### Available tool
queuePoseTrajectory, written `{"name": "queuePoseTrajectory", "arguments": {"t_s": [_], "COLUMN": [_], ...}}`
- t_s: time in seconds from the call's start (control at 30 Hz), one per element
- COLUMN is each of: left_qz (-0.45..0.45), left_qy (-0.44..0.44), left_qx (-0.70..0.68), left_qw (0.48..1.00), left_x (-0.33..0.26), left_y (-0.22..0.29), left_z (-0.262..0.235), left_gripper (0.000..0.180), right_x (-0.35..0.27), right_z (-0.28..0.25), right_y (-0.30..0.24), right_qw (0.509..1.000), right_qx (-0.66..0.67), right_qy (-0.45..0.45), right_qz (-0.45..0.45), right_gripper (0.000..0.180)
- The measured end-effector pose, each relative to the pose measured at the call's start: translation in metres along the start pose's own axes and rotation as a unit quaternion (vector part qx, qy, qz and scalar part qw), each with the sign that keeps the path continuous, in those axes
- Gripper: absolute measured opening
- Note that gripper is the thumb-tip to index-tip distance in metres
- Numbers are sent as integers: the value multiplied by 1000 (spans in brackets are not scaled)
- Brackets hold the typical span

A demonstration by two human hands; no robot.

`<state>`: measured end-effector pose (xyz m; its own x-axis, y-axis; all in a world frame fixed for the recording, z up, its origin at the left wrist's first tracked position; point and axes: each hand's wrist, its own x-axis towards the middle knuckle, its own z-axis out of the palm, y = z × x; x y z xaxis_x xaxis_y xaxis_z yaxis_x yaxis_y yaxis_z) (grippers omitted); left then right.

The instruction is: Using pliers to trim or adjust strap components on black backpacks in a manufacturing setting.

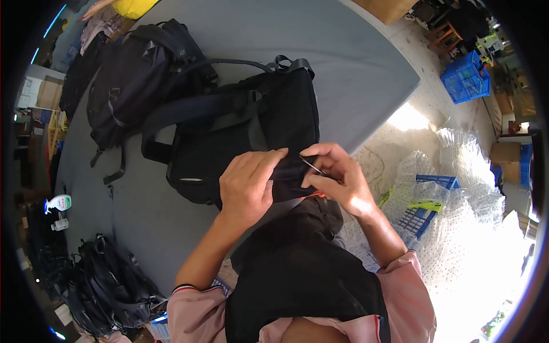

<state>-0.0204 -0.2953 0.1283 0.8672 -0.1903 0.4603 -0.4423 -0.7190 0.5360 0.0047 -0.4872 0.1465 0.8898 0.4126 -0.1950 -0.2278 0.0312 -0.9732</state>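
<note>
Backpack (220, 146), black, lies on the grey table (366, 63) at its near edge, straight in front of the person, with its straps uppermost and a narrow pale strip showing on its left end. The left hand (247, 182) rests on the near right part of it, palm down, the fingers stretched out and close together, their tips pointing toward the right hand (338, 176); whether they pinch any cloth I cannot tell. The right hand is at the right near corner, its fingers curled round a thin metal tool (312, 166), thumb and forefinger tips a little apart and the tool running between them; its exact kind is hard to make out. Both hands are near each other but not touching. Beyond the backpack, to the left, a second bag (134, 83), also black, lies on the table. At the far left stand a spray bottle (59, 202) and a small bottle (59, 224), and below them is a heap of dark bags (106, 283). On the floor to the right, a sprawl of clear wrap (474, 257) lies around a blue basket (417, 222); farther off are a blue crate (465, 80) and a wooden stool (445, 37). The person wears a black apron (309, 277).
</note>
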Motion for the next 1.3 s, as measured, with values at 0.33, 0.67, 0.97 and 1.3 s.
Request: {"name": "queuePoseTrajectory", "arguments": {"t_s": [0.33, 0.67, 0.97, 1.3], "left_qz": [35, 34, 18, 11], "left_qy": [16, 1, -17, -21], "left_qx": [-13, 10, -18, -29], "left_qw": [999, 999, 1000, 999], "left_x": [-11, -9, -12, -12], "left_y": [-5, -5, -9, -10], "left_z": [4, 3, 2, 1], "left_gripper": [48, 32, 50, 51], "right_x": [28, 50, 52, 50], "right_z": [-40, -33, -30, -31], "right_y": [-36, -46, -50, -49], "right_qw": [874, 787, 787, 750], "right_qx": [-420, -499, -497, -527], "right_qy": [-144, -234, -239, -232], "right_qz": [-197, -278, -275, -324], "right_gripper": [34, 32, 31, 31]}}
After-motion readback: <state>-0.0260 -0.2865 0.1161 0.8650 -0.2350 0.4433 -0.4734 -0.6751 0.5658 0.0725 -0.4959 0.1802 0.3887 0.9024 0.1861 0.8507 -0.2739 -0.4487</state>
